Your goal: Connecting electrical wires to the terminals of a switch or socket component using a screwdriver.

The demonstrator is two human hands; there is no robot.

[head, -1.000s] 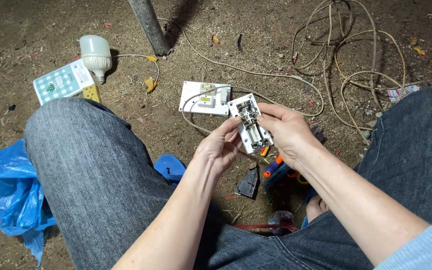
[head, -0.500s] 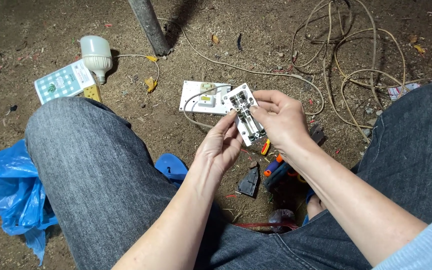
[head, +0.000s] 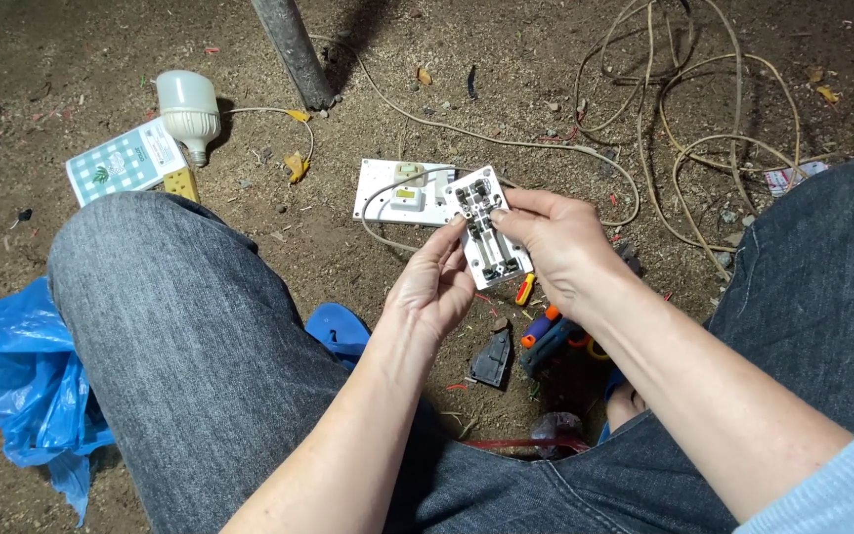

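I hold the white switch module (head: 486, 229), back side up, above the dirt ground (head: 546, 79). My right hand (head: 560, 242) clamps it; left hand (head: 437, 282) fingertips pinch its edge. No wires attached yet. White faceplate (head: 402, 193) and screwdriver (head: 524, 290) lie just beyond.

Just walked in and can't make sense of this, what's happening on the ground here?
A person sitting on bare dirt holds a small white switch module, back side up, in both hands: left hand underneath, right hand gripping its edge. A white switch plate with a wire lies just beyond, with a bulb and loose cables around.
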